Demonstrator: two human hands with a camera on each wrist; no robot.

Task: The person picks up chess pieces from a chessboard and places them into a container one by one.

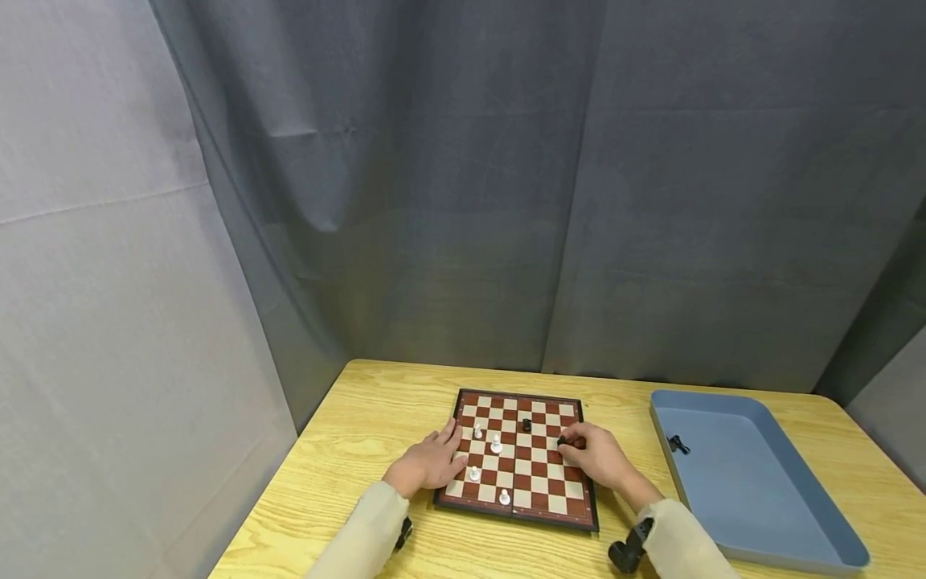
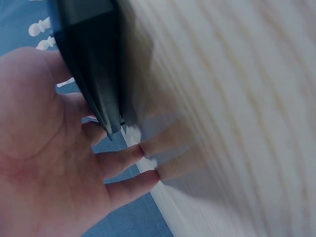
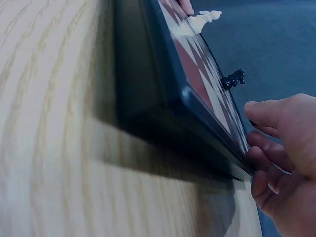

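A red-and-cream chessboard (image 1: 538,483) with a dark frame lies on the wooden table. My left hand (image 1: 432,460) rests along its left edge, fingers extended; in the left wrist view two fingertips touch the tabletop. Over the right side of the board, my right hand (image 1: 597,457) pinches a small black chess piece (image 1: 561,441), mostly hidden by the fingers. A black knight (image 3: 235,79) stands on the board in the right wrist view. Several white chess pieces (image 1: 496,444) stand on the left half, close to my left hand.
To the right of the board is a blue-grey tray (image 1: 760,490) with black chess pieces (image 1: 678,445) lying by its left wall. The wooden table (image 1: 347,450) ends at a grey curtain (image 1: 448,241) behind it.
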